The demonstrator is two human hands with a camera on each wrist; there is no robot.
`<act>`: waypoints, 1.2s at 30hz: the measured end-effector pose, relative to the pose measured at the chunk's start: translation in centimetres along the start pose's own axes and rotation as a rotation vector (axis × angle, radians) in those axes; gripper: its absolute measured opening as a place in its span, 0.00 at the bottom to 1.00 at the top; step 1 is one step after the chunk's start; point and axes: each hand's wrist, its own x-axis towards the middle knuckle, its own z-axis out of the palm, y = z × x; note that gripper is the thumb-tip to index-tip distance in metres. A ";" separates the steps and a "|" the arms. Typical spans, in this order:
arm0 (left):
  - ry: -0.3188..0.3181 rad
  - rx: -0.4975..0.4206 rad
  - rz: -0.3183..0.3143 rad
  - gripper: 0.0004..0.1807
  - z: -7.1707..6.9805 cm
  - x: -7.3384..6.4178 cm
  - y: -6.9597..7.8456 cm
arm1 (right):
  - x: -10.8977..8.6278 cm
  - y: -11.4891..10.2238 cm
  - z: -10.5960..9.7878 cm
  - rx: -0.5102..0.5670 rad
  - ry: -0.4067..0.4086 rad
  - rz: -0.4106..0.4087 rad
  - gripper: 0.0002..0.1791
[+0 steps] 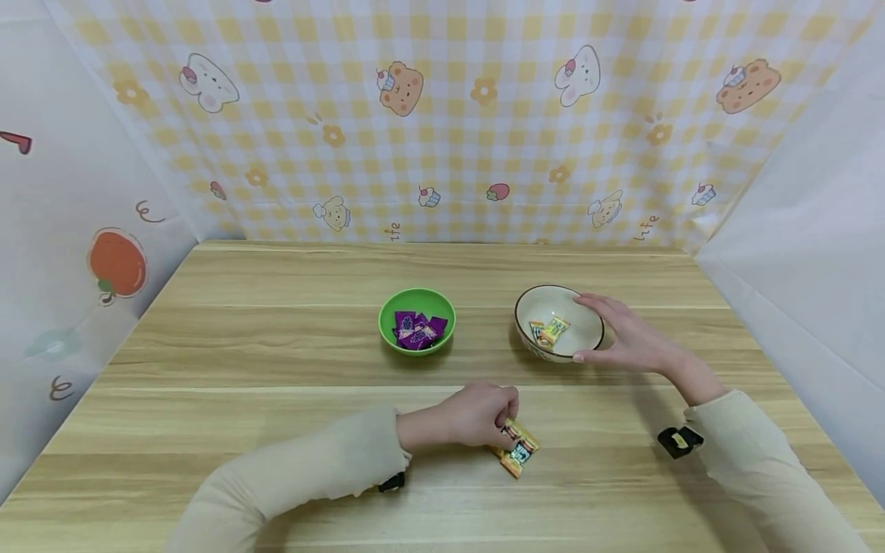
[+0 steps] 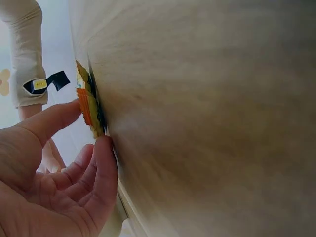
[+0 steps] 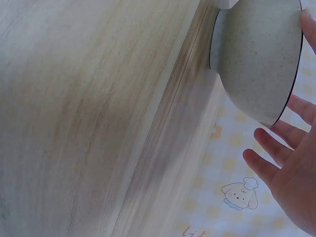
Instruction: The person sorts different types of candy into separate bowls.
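Near the middle of the table, my left hand [image 1: 473,415] pinches a small yellow-and-orange wrapped candy [image 1: 522,447] with more yellow wrapper showing beneath it. In the left wrist view, thumb and fingertips meet the candy's ends [image 2: 87,106] close to the wood. My right hand [image 1: 632,338] holds the cream, dark-rimmed bowl [image 1: 586,326] at its right side, thumb at the near rim and fingers at the far rim. Two yellow candies [image 1: 553,330] lie inside that bowl. The right wrist view shows the bowl's speckled outside [image 3: 256,54] between spread fingers.
To the left of the cream bowl stands a green bowl [image 1: 382,326] with several purple packets [image 1: 418,332] in it. A checked curtain [image 1: 449,138] hangs behind the wooden table [image 1: 263,361], with white cloth [image 1: 795,253] at both sides.
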 end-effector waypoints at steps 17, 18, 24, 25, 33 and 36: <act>-0.033 0.095 0.021 0.08 -0.1 0.4 -0.4 | 0.0 -0.1 0.0 0.004 -0.002 0.015 0.47; -0.033 0.093 0.026 0.08 -0.2 0.3 -0.4 | 0.0 -0.1 0.0 0.005 -0.003 0.015 0.47; -0.030 0.021 0.038 0.08 -0.5 0.2 -0.4 | -0.1 -0.1 0.0 0.007 -0.007 0.019 0.48; -0.030 0.006 0.035 0.08 -0.6 0.2 -0.4 | -0.1 -0.1 0.0 0.007 -0.008 0.019 0.48; -0.035 -0.162 -0.023 0.06 -1.0 0.1 -0.7 | 0.0 0.0 0.1 0.005 -0.008 0.017 0.48; -0.013 -0.222 -0.030 0.06 -1.5 0.1 -0.7 | 0.0 0.0 0.0 0.006 -0.008 0.014 0.48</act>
